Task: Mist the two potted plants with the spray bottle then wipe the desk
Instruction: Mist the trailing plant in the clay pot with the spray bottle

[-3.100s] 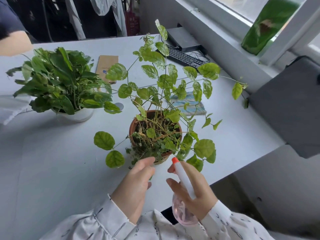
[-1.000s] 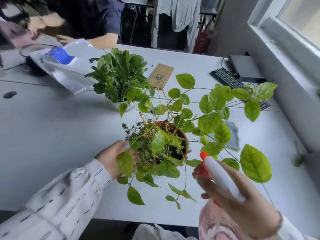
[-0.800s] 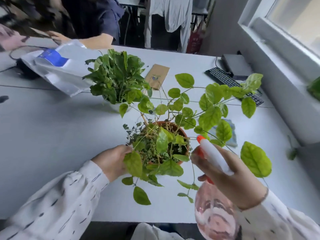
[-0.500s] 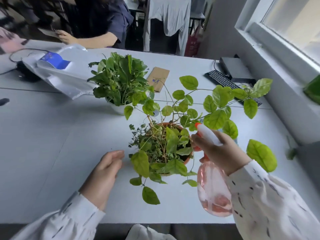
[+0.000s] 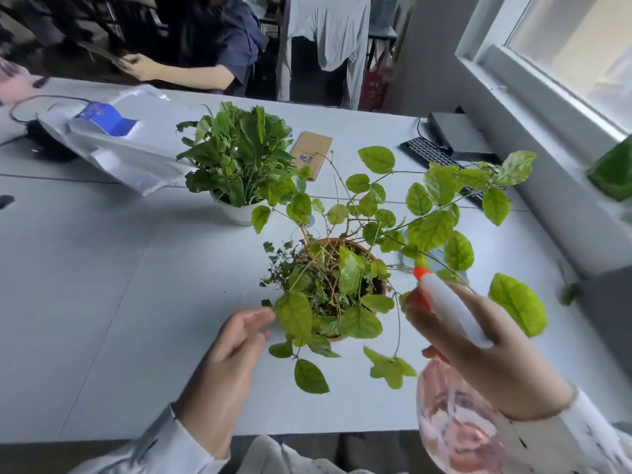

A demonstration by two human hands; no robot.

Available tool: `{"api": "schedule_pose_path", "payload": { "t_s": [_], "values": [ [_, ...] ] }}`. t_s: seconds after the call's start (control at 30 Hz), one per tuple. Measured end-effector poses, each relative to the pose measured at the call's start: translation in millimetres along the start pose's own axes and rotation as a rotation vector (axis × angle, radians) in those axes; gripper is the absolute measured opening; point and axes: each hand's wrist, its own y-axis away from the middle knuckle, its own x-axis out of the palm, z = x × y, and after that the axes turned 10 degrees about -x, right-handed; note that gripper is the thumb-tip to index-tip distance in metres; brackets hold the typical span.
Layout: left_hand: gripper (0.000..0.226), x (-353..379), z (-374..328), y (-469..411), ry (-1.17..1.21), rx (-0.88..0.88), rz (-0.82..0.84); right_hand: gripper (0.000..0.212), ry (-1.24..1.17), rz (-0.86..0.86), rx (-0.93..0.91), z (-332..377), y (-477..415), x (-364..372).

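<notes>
A leggy, light-green plant in a terracotta pot (image 5: pixel 378 283) stands mid-desk in front of me. Behind it, to the left, a bushy dark-green plant grows in a white pot (image 5: pixel 239 212). My right hand (image 5: pixel 478 357) grips a pink spray bottle (image 5: pixel 451 436) with a white head and orange nozzle, which points at the terracotta plant from its right side. My left hand (image 5: pixel 229 357) hovers open just left of that pot, fingertips near a low leaf. A blue cloth (image 5: pixel 408 260) lies on the desk behind the leaves, mostly hidden.
On the white desk (image 5: pixel 119 302) lie a white plastic bag (image 5: pixel 119 148) at the far left, a brown card (image 5: pixel 312 153), and a black keyboard (image 5: pixel 431 155) with a dark box near the window. Another person sits across the desk.
My right hand has pulled the bottle back and to the right, away from the pot's rim. My left hand stays off the pot, open beside it.
</notes>
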Motion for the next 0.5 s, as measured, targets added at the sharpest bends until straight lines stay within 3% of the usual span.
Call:
{"api": "schedule_pose_path", "payload": {
  "t_s": [0.13, 0.37, 0.5],
  "values": [
    [0.027, 6, -2, 7, -0.021, 0.02, 0.036, 0.019, 0.028, 0.032, -0.026, -5, 9, 19],
    [0.028, 11, 0, 12, -0.002, -0.022, 0.071, 0.025, -0.056, 0.032, 0.139, -25, -4, 54],
    [0.03, 10, 1, 14, 0.004, -0.034, 0.073, 0.02, -0.059, 0.096, 0.058, -21, 2, 51]
  ]
}}
